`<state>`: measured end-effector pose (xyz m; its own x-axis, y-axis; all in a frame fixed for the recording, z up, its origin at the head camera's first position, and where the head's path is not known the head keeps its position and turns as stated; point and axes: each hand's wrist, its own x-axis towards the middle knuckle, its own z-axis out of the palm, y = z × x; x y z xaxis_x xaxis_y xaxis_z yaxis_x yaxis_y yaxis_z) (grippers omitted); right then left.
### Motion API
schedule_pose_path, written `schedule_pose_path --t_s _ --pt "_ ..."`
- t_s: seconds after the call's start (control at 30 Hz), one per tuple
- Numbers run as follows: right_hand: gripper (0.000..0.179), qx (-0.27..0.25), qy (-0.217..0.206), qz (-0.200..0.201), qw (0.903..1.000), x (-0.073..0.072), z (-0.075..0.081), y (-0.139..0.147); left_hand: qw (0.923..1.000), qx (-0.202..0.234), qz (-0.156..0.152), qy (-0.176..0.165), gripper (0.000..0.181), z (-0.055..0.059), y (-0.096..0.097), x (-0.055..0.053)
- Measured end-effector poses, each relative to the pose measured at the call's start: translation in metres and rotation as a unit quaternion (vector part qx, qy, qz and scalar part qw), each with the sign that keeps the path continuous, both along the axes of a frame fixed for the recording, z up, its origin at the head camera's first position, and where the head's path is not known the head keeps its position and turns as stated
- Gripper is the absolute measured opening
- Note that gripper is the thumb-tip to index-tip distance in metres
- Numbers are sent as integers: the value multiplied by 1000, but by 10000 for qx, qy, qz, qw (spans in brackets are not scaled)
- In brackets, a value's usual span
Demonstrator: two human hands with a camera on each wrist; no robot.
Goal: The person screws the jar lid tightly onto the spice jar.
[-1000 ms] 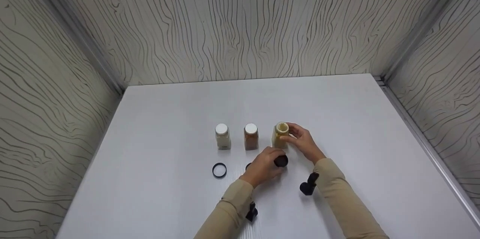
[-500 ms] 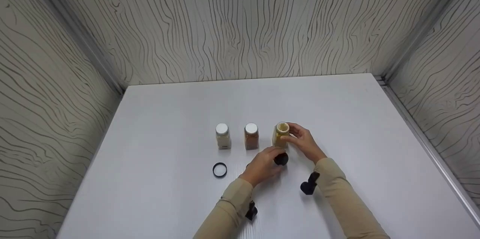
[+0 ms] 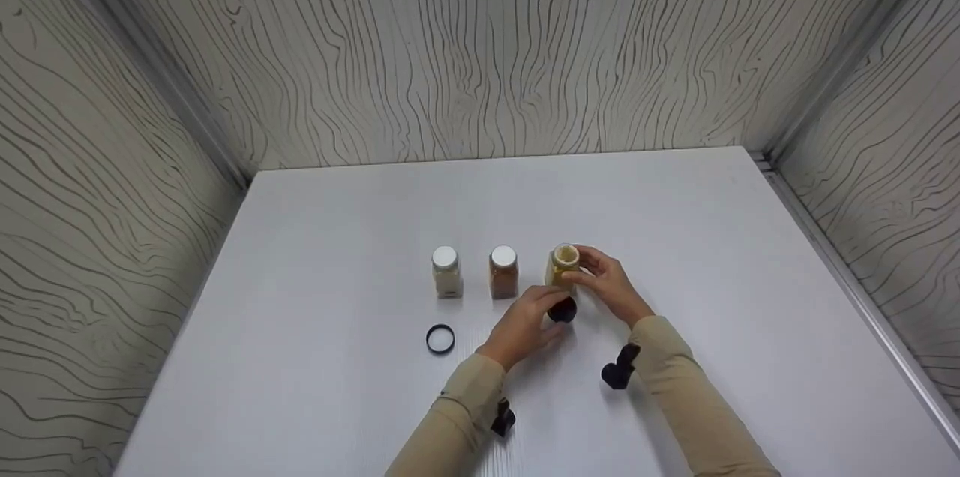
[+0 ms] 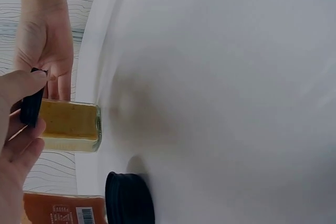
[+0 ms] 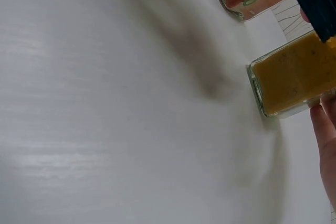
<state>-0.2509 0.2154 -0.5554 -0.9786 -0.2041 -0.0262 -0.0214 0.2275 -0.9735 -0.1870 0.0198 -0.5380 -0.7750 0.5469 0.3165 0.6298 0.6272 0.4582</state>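
At the middle of the white bench [image 3: 315, 252] I see my left hand [image 3: 525, 323] pinching a black lid [image 3: 562, 310] between thumb and fingertips, held just in front of the yellow spice jar [image 3: 561, 267]. My right hand [image 3: 611, 283] curls its grip round that jar's side; the jar stands upright with its mouth uncovered. Beside it to the left stand a brown spice jar [image 3: 502, 272] and a pale spice jar [image 3: 446, 271], both with white tops. Nearer me, a black lid ring [image 3: 439, 339] lies flat on the bench, well apart from the jars
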Motion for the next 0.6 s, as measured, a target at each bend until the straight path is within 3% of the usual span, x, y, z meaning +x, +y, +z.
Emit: schedule_pose_path --t_s 0.6 --pt "58 49 -22 -21 10000 -1 -2 0 9990 140 52 412 46 8 -2 -7"
